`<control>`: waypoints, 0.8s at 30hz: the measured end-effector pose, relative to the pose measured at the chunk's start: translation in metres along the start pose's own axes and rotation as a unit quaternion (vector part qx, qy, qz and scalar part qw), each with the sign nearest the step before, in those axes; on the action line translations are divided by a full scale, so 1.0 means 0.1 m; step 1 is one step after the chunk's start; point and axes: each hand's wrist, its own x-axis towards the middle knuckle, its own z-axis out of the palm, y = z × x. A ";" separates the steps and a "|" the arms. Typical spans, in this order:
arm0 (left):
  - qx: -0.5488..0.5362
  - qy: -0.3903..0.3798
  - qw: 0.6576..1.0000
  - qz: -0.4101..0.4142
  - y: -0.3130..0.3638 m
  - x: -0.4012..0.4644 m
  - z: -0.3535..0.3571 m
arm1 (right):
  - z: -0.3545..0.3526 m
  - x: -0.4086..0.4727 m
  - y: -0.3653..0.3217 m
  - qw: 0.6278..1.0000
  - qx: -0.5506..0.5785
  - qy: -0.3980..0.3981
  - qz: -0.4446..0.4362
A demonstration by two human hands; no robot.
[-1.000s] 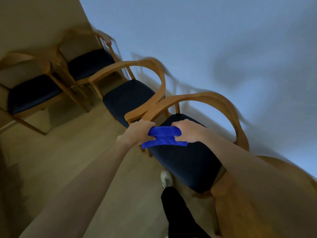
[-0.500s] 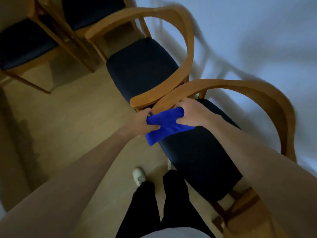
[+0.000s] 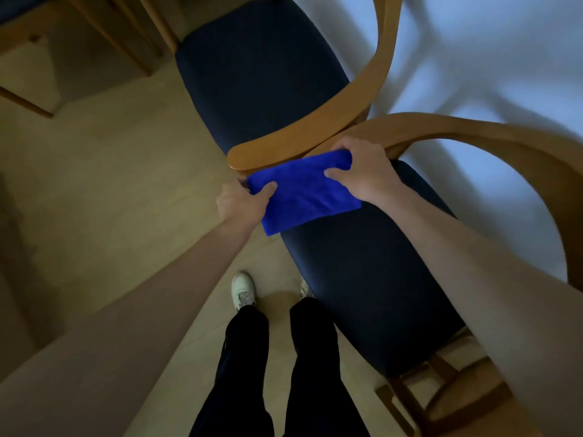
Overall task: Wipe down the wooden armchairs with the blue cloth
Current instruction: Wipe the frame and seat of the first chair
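Both hands pinch the folded blue cloth (image 3: 304, 192) taut between them: left hand (image 3: 243, 205) grips its left edge, thumb on top, right hand (image 3: 362, 171) pinches the right end with fingers curled over the far edge. Cloth sits over the near armchair's armrest (image 3: 448, 129), just beside the tip of the neighbouring armchair's armrest (image 3: 303, 134), above the dark blue seat cushion (image 3: 372, 279). The two armrests look touching or overlapping here, so risk: cloth snags or bunches between them, the hidden strip gets skipped, or a hard push shoves one chair into the other on the wooden floor (image 3: 110, 184)
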 end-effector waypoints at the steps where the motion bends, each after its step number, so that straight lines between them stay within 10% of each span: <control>1: 0.024 0.005 0.999 -0.026 0.01 0.02 0.02 | 0.02 0.00 -0.01 1.000 0.011 0.009 -0.003; 5: -0.018 -0.038 0.997 -0.070 0.12 0.05 -0.01 | 0.04 -0.14 -0.03 0.998 0.049 0.037 0.012; 15: 0.075 0.031 0.966 0.245 1.01 -0.12 0.00 | -0.07 -0.72 0.11 0.995 0.073 0.003 0.062; 19: 0.135 -0.198 0.875 0.422 1.13 -0.11 -0.08 | -0.08 -0.71 0.06 0.980 0.045 -0.169 0.096; 24: 0.190 -0.371 0.784 0.461 1.08 -0.15 -0.23 | -0.12 -0.61 -0.02 0.992 0.065 -0.105 -0.024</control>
